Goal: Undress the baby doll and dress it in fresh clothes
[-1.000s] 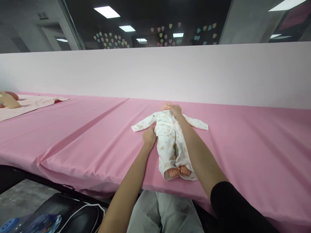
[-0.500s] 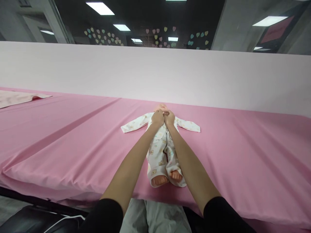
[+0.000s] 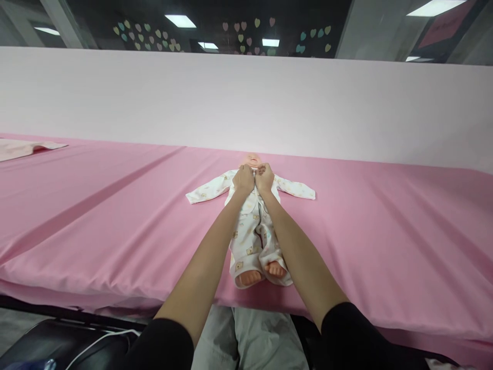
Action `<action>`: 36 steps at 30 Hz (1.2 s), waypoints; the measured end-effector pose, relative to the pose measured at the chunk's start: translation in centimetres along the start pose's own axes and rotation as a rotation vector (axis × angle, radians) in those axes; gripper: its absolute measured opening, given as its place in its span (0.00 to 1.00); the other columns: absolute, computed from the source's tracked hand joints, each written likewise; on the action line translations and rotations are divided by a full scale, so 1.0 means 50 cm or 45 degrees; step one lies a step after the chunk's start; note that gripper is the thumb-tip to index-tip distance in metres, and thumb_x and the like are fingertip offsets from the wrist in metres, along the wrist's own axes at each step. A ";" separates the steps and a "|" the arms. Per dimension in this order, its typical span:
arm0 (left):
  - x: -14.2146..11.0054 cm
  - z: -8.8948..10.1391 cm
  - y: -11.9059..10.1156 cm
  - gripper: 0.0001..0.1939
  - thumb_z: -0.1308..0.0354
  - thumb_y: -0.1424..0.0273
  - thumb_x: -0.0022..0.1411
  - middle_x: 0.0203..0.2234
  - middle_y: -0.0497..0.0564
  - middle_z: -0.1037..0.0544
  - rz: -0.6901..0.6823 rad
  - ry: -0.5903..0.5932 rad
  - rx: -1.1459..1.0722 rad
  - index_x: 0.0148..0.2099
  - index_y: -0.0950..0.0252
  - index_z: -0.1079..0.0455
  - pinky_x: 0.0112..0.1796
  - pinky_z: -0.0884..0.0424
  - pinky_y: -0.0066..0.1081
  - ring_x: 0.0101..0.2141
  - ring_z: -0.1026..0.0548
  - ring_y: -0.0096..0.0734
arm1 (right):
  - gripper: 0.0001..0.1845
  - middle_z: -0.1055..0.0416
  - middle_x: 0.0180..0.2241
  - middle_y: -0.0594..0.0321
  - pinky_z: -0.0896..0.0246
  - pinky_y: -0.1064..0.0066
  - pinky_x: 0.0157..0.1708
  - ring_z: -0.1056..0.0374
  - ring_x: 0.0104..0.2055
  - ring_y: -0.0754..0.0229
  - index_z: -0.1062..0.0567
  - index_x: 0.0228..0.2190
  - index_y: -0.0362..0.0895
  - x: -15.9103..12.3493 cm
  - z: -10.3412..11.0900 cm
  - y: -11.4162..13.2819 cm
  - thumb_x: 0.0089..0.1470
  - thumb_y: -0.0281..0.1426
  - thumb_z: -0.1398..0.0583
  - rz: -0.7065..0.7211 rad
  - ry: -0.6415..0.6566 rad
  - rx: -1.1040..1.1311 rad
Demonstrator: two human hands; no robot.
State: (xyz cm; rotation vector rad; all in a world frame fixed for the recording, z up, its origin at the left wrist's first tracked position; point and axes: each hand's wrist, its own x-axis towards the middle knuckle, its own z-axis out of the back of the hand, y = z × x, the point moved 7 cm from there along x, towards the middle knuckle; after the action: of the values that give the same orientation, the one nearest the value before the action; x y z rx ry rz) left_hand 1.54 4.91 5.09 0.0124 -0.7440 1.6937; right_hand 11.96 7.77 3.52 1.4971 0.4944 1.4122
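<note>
left hand (image 3: 244, 179): clenched on romper (image 3: 252, 226) collar
right hand (image 3: 264, 178): clenched on same collar, touching left
doll (image 3: 253, 160): laid on back, feet at near desk (image 3: 115, 205) edge

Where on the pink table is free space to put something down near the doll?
Bare pink sheet lies right of the doll, up to the white wall. More lies left, between the doll's sleeve and the pale cloth. It is crowded at the collar, where left hand and right hand meet.
</note>
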 end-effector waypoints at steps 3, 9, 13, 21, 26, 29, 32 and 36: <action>-0.005 0.003 0.008 0.14 0.61 0.66 0.66 0.43 0.56 0.29 -0.005 -0.011 -0.054 0.44 0.63 0.36 0.39 0.34 0.34 0.42 0.28 0.38 | 0.07 0.28 0.29 0.63 0.40 0.73 0.36 0.32 0.32 0.61 0.32 0.29 0.44 -0.005 -0.002 0.010 0.45 0.24 0.47 0.029 0.026 0.012; -0.026 0.011 0.010 0.13 0.60 0.69 0.65 0.44 0.53 0.29 -0.137 -0.029 -0.326 0.43 0.62 0.34 0.44 0.35 0.31 0.45 0.30 0.34 | 0.18 0.26 0.39 0.65 0.42 0.71 0.45 0.32 0.43 0.60 0.29 0.35 0.46 -0.035 0.003 0.027 0.44 0.20 0.50 0.094 0.180 0.032; -0.065 0.019 0.026 0.14 0.58 0.71 0.64 0.43 0.53 0.27 -0.132 -0.075 -0.652 0.50 0.67 0.39 0.46 0.36 0.27 0.43 0.29 0.28 | 0.17 0.28 0.42 0.58 0.44 0.68 0.48 0.34 0.46 0.58 0.29 0.38 0.42 -0.077 0.020 0.041 0.49 0.21 0.51 0.160 0.140 -0.110; -0.133 0.041 0.035 0.10 0.54 0.71 0.63 0.44 0.56 0.31 -0.265 -0.241 -0.582 0.41 0.66 0.33 0.51 0.38 0.34 0.48 0.33 0.34 | 0.07 0.28 0.35 0.56 0.44 0.66 0.46 0.35 0.42 0.55 0.29 0.29 0.41 -0.132 0.048 0.071 0.50 0.24 0.47 0.328 0.019 -0.289; -0.124 0.034 0.038 0.07 0.49 0.73 0.59 0.42 0.56 0.31 -0.309 -0.264 -0.597 0.39 0.67 0.31 0.52 0.38 0.36 0.47 0.32 0.37 | 0.05 0.29 0.30 0.60 0.43 0.66 0.41 0.36 0.37 0.56 0.30 0.25 0.43 -0.125 0.059 0.060 0.50 0.26 0.46 0.291 -0.021 -0.255; -0.119 0.029 0.041 0.08 0.48 0.74 0.58 0.43 0.57 0.30 -0.311 -0.274 -0.605 0.40 0.68 0.30 0.52 0.38 0.35 0.47 0.32 0.37 | 0.05 0.29 0.34 0.58 0.43 0.65 0.43 0.36 0.40 0.55 0.29 0.29 0.42 -0.119 0.056 0.057 0.50 0.26 0.45 0.297 -0.014 -0.268; -0.118 0.023 0.039 0.11 0.50 0.74 0.59 0.46 0.57 0.31 -0.330 -0.250 -0.547 0.44 0.68 0.30 0.53 0.39 0.37 0.49 0.33 0.38 | 0.06 0.28 0.37 0.57 0.44 0.64 0.45 0.36 0.42 0.54 0.27 0.30 0.42 -0.113 0.051 0.052 0.50 0.26 0.44 0.294 0.029 -0.245; -0.113 0.012 0.045 0.14 0.47 0.73 0.58 0.48 0.57 0.31 -0.276 -0.175 -0.522 0.47 0.66 0.30 0.53 0.40 0.40 0.51 0.34 0.40 | 0.05 0.27 0.34 0.60 0.43 0.65 0.45 0.35 0.40 0.56 0.27 0.26 0.44 -0.103 0.052 0.038 0.48 0.27 0.43 0.220 0.063 -0.130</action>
State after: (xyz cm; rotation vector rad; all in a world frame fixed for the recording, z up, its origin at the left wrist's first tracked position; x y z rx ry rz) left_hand 0.87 -0.47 2.32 -0.0749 -1.1409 1.3213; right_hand 12.52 1.77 2.87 1.4530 0.3242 1.5880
